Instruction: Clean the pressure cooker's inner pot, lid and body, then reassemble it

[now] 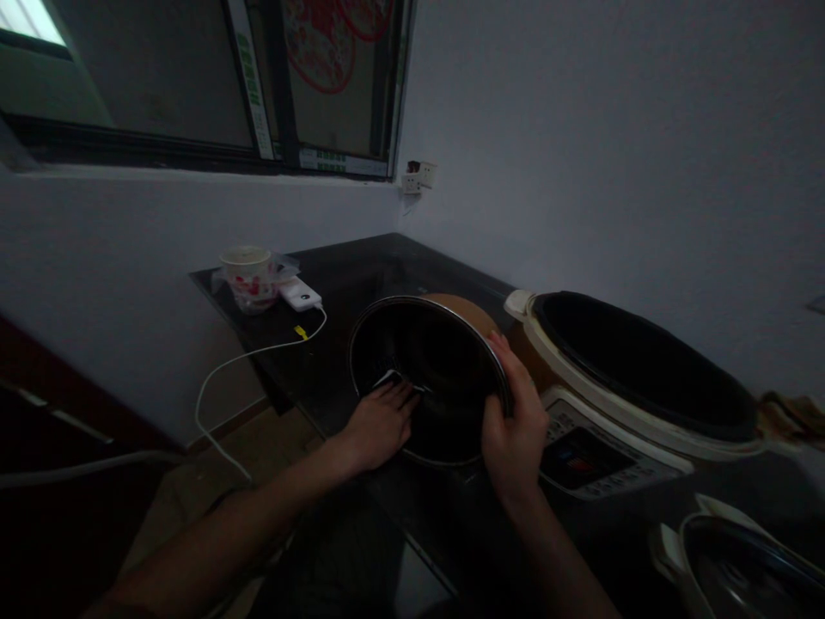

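Note:
A rice cooker inner pot, black inside and copper-brown outside, is tilted with its mouth toward me above the dark counter. My right hand grips its right rim, thumb inside and fingers round the outer wall. My left hand reaches over the near left rim, its fingers pressing a small white cloth against the inner wall. Most of the cloth is hidden under the fingers, so it may be a tissue. Right of the pot stands the rice cooker body, uncovered, its cavity dark and its control panel facing me.
At the counter's far left stand a bagged paper tub and a white power bank, whose cable hangs over the edge. A cooker lid lies lower right. Wall sockets sit near the corner beside the window.

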A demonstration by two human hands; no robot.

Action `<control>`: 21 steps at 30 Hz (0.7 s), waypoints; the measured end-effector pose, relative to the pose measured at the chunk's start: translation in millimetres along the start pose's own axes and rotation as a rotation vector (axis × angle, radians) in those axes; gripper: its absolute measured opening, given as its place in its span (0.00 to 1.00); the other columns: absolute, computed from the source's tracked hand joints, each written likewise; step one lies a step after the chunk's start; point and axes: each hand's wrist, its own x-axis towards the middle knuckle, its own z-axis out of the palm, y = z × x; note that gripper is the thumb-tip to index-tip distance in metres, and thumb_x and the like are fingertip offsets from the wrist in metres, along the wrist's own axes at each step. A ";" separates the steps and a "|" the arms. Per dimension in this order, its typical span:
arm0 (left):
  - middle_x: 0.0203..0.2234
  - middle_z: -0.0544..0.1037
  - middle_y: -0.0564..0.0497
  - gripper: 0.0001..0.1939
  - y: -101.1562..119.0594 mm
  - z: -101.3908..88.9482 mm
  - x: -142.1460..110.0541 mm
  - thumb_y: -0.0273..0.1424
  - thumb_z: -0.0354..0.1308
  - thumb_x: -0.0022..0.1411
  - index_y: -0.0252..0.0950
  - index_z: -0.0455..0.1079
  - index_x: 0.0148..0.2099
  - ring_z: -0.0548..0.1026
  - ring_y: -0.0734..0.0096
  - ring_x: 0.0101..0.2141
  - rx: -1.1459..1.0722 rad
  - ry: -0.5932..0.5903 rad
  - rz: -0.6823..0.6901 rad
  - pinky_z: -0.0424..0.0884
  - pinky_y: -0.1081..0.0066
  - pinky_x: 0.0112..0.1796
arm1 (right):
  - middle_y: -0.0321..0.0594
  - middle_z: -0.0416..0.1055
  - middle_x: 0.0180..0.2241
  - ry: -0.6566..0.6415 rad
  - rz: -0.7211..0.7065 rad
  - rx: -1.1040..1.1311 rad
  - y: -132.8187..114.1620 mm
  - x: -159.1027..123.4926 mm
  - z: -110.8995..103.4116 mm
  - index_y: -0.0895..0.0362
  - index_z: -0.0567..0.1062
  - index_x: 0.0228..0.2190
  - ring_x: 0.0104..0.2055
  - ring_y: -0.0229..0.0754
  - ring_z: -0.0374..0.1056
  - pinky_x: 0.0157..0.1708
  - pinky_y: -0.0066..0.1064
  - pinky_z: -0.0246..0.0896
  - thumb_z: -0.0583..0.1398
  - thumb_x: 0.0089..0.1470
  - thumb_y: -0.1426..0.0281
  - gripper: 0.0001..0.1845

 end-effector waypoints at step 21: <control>0.62 0.56 0.30 0.29 -40.5 -20.5 42.7 0.30 0.48 0.62 0.17 0.58 0.62 0.51 0.51 0.64 0.185 -0.061 -0.126 0.43 0.57 0.62 | 0.43 0.60 0.54 0.147 0.194 0.051 12.9 -9.2 22.0 0.51 0.65 0.54 0.59 0.47 0.55 0.61 0.51 0.47 0.49 0.45 0.80 0.33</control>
